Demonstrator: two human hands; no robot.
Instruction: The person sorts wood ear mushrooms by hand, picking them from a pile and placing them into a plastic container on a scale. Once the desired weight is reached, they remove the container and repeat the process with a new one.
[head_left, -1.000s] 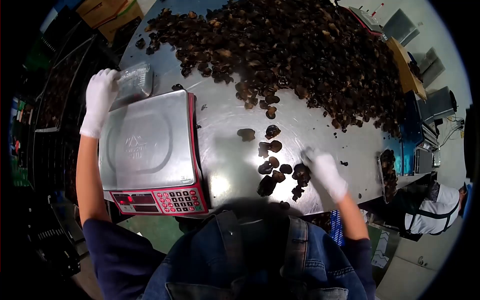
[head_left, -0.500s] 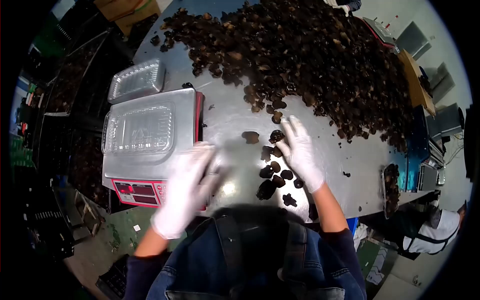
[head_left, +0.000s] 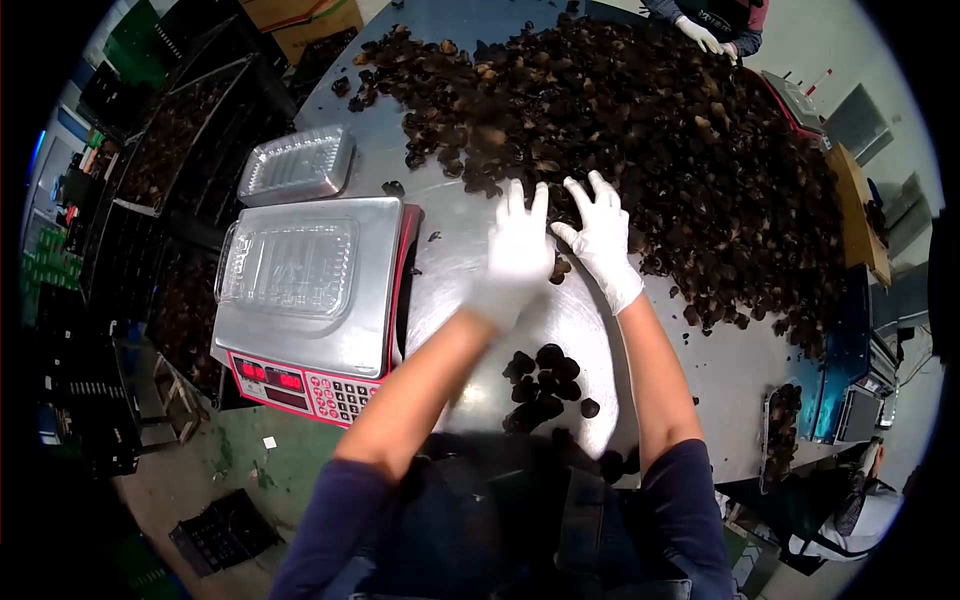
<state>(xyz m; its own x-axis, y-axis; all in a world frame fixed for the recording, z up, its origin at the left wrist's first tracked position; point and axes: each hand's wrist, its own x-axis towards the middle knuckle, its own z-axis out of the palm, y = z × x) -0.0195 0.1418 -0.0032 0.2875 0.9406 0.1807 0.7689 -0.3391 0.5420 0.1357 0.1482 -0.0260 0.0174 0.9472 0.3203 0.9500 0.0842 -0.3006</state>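
Observation:
Both of my hands wear white gloves and reach to the near edge of a big heap of dark, mushroom-like pieces (head_left: 640, 140) on the metal table (head_left: 440, 330). My left hand (head_left: 520, 240) has its fingers apart, with nothing visible in it; its wrist is blurred. Beside it, my right hand (head_left: 602, 235) is spread, fingertips against the heap. A small group of dark pieces (head_left: 541, 385) lies near my body. To the left, a clear plastic tray (head_left: 290, 268) rests on a scale (head_left: 370, 290) with red lit digits.
Stacked clear trays (head_left: 297, 166) stand behind the scale. Dark crates (head_left: 165, 150) are at the left. At the top right are another person's gloved hands (head_left: 702, 36) and a second scale (head_left: 792, 102). A filled tray (head_left: 781, 436) sits at the right edge.
My left hand has moved from beside the scale up and right to the heap. My right hand has moved forward. The small group of pieces near me lies closer together.

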